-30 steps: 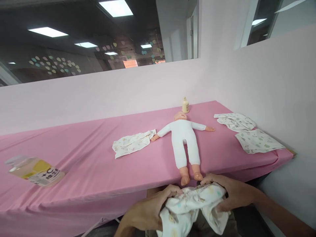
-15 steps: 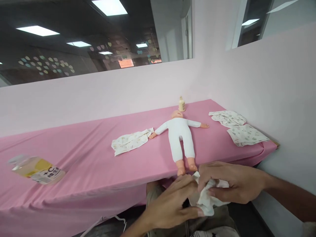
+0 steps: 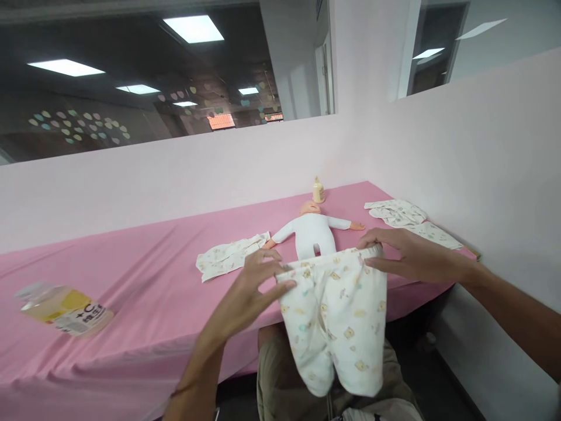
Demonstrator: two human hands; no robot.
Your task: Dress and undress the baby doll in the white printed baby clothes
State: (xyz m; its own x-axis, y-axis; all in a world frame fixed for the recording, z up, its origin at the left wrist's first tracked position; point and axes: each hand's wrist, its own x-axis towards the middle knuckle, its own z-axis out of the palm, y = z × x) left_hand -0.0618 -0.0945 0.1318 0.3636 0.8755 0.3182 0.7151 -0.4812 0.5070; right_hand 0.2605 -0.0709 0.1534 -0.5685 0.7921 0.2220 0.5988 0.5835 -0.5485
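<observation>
A pair of small white printed baby trousers (image 3: pixel 337 324) hangs spread out in front of me. My left hand (image 3: pixel 252 292) pinches the left end of the waistband and my right hand (image 3: pixel 405 254) pinches the right end. Behind the trousers a baby doll (image 3: pixel 312 231) in a white suit lies on its back on the pink table (image 3: pixel 144 292), arms stretched sideways. The trousers hide the doll's legs.
A printed cloth (image 3: pixel 228 257) lies left of the doll. Two more printed garments (image 3: pixel 405 216) lie at the table's right end by the pink wall. A small baby bottle (image 3: pixel 318 190) stands behind the doll's head. A yellow-labelled drink bottle (image 3: pixel 65 310) lies on its side at far left.
The trousers were bunched up low between both hands. Now both hands have risen and moved apart, and the trousers hang open by the waistband in front of the doll.
</observation>
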